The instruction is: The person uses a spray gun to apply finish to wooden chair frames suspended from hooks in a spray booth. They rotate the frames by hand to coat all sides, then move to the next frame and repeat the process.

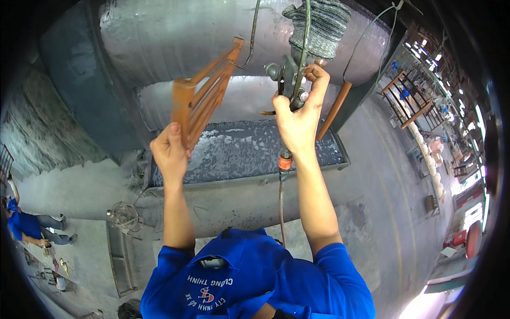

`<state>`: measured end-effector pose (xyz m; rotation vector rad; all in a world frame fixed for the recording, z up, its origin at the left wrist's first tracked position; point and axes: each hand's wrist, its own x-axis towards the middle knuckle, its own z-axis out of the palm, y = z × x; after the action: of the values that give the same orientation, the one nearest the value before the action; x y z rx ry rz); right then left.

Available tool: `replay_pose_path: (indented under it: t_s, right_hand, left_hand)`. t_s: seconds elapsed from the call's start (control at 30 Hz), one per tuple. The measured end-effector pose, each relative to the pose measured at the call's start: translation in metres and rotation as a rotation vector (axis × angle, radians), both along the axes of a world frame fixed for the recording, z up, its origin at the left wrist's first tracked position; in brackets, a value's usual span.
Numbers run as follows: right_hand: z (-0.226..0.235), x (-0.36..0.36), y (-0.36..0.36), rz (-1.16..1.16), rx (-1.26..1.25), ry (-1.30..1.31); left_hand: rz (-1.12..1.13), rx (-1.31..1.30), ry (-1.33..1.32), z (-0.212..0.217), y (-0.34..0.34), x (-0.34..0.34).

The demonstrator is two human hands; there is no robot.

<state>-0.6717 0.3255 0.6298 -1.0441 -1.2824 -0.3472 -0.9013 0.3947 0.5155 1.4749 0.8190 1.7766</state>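
My left hand (170, 154) is closed on the lower end of an orange-brown slatted wooden frame (182, 109), slightly blurred. The frame tilts, its far end beside a bent wire hook (245, 65); whether the hook bears its weight I cannot tell. To the right, my right hand (302, 119) is wrapped round a metal spray gun (289, 80), some fingers hidden behind it. A grey striped knitted cloth (317, 32) covers the part above the gun. From the gun's lower end a hose (282, 207) with an orange coupling (285, 163) runs down toward my body.
Ahead, a trough of dark liquid (249, 143) lies below shiny, film-covered curved panels (239, 32). A brown wooden stick (334, 110) hangs from a wire at right. Wooden furniture frames (414, 101) stand far right. At far left, a person in blue (26, 223) is beside a grey table (87, 255).
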Motion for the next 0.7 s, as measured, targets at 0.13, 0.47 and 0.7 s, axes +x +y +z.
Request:
replay_pose_path:
  t_s: [0.13, 0.47, 0.7]
  right_hand:
    - [-0.007, 0.002, 0.010, -0.023, -0.022, 0.010]
    - [-0.010, 0.015, 0.029, -0.025, -0.013, -0.010]
    - [-0.009, 0.014, 0.031, -0.032, -0.015, -0.011]
  left_hand:
    - [-0.062, 0.048, -0.043, -0.012, -0.007, -0.034]
    - [0.002, 0.112, -0.011, -0.016, -0.037, -0.056]
    - [0.025, 0.095, -0.052, -0.020, -0.050, -0.063]
